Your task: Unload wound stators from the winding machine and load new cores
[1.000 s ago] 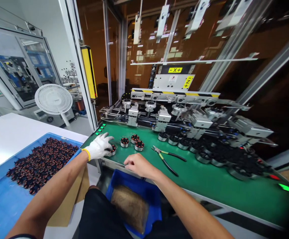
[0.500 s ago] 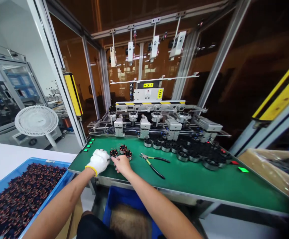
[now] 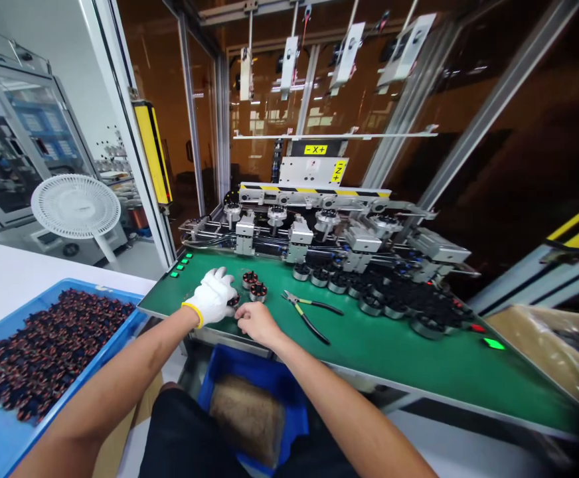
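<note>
My left hand (image 3: pixel 214 296), in a white glove with a yellow cuff, is closed around a motor stator (image 3: pixel 233 301) near the front of the green work surface (image 3: pixel 394 352). Only a small dark part of that stator shows past the glove. My bare right hand (image 3: pixel 258 322) is close beside it, thumb and fingers pinched together; whatever is between them is too small to make out. Just beyond both hands stand two more copper-wound stators (image 3: pixel 258 291). Cutting pliers (image 3: pixel 305 312) with black and green handles lie spread to the right.
A blue tray (image 3: pixel 0 435) full of stators is at my left. Several metal rings with black tops (image 3: pixel 370 305) crowd the right side before the winding machine (image 3: pixel 299 232). A blue bin (image 3: pixel 289 415) sits below the edge; a cardboard box (image 3: pixel 523 332) is far right.
My left hand has moved right and taken hold of the nearest stator, its fingers now over it. My right hand has drawn slightly back and right, still pinched. The camera view has tilted down.
</note>
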`<state>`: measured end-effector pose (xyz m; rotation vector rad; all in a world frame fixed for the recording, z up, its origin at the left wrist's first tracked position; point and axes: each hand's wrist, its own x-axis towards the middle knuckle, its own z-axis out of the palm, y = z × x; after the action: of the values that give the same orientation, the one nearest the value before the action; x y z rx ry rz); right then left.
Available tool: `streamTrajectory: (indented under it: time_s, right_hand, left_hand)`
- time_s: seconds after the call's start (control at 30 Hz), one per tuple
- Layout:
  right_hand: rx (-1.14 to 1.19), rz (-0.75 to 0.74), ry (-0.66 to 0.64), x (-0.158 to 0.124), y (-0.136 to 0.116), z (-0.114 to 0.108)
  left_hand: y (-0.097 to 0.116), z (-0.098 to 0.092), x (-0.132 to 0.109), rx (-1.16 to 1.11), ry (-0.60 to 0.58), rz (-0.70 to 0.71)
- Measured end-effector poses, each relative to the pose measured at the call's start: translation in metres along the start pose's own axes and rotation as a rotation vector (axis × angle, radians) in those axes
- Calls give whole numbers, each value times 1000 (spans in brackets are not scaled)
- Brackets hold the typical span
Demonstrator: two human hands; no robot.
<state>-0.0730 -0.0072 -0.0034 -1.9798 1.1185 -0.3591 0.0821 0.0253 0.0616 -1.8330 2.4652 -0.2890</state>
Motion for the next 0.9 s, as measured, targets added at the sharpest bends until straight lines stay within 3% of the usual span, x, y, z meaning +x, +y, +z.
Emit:
streamTrajectory:
  time_s: [0.2, 0.37, 0.57, 0.67, 0.77, 0.9]
  right_hand:
    - [-57, -120, -4, -23, 21, -5]
    - [-137, -288, 5, -30, 23, -22]
    - [-305, -334, 315, -9, 27, -54]
    - [-420, -324, 361, 1, 31, -47]
    - [-500, -343, 385, -3, 37, -36]
    - [-537, -384, 412, -16, 53, -40]
  left_hand:
    - [-11, 11, -3, -70, -65, 47]
    - [-27, 4, -12, -99, -127, 67]
    - [-43, -27, -2, -141, -164, -24]
    - [-32, -31, 23, -101, -138, -136]
    - [-11, -19, 46, -68, -207, -173]
    - [8, -3, 55, -72, -258, -211]
